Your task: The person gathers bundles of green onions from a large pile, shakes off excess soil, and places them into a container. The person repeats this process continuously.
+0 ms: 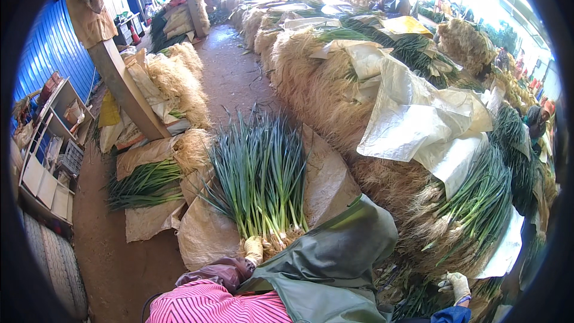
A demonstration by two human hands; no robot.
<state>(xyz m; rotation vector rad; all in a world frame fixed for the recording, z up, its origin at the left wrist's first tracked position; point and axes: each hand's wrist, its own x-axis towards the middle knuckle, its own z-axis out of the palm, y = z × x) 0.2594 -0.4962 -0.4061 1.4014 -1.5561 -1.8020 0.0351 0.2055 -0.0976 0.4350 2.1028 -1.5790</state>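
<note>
My left hand (254, 250), in a pale knit glove below a maroon oversleeve, rests at the root ends of a bunch of long green onions (262, 175). Its fingers are partly hidden, so their grip cannot be told. The onions lie with their leaves pointing away from me and their roots close to my lap. Beneath them spreads a tan woven sack (208, 237). A dark green waterproof apron (323, 255) covers my lap and overlaps some roots. My right hand is out of view.
A co-worker's gloved hand (457, 286) with a blue sleeve is at lower right, near loose onions (475, 206). Stacked root-out bundles (314, 76) under white sacking (421, 112) line the right. A wooden post (123, 85), wrapped bundle (148, 179) and shelf (49, 179) stand left.
</note>
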